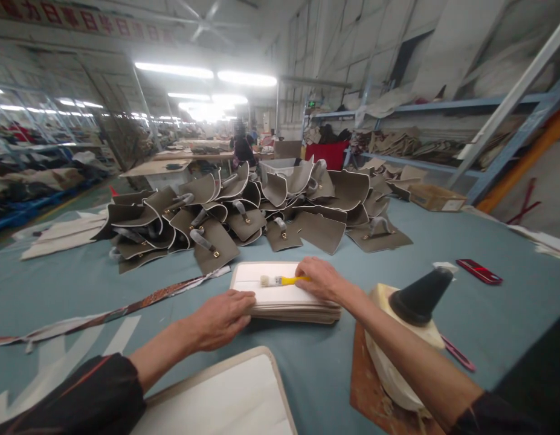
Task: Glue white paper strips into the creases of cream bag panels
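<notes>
A stack of pale panels (284,298) with beige edges lies in front of me. My right hand (322,279) is closed round the yellow handle of a paintbrush (282,281), whose light bristles point left, over the top panel. With its fingers stretched out, my left hand (218,318) touches the stack's near left corner and holds nothing. Closer to me is a larger white panel (229,399) with a beige border, partly under my left sleeve. Beside my right forearm stands a cream container (383,356) topped by a black cone (422,296), on a brown board (363,386).
Heaped grey-brown bag pieces (322,229) with wrapped handles cover the table's far side. A red phone-like object (479,272), a pink-handled tool (458,352) and a cardboard box (436,197) lie at right. A fabric strip (144,306) stretches leftward. Another person (242,148) is far back.
</notes>
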Available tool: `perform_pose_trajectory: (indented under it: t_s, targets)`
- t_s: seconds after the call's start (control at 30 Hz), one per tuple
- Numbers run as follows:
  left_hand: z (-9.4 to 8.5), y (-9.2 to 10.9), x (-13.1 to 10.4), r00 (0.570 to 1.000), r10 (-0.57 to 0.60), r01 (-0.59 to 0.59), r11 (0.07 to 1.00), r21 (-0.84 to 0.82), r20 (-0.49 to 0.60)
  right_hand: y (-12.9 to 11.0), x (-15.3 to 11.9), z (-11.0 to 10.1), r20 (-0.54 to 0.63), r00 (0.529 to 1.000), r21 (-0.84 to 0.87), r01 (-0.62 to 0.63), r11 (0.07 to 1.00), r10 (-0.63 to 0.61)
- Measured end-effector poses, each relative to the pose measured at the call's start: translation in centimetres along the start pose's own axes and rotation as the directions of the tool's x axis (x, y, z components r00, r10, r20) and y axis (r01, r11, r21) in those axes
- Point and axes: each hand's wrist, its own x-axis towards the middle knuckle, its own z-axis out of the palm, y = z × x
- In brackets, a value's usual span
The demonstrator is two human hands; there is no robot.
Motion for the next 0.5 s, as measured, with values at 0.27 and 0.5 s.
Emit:
perform_pose_trajectory:
  t_s: [0.27,0.5]
  targets:
    - [0.2,0.1,0.1,0.995,-0.024,0.03,0.998,-0.062,0.098,-0.9,1.7,-2.4,0.252,0.967,-0.078,0.069,0.995,-0.047]
    - [0.1,0.3,0.0,0.991,-0.045,0.056,0.994,-0.09,0.123,-1.4,1.8,-2.7,0.312,0.95,-0.055,0.054,0.997,-0.034]
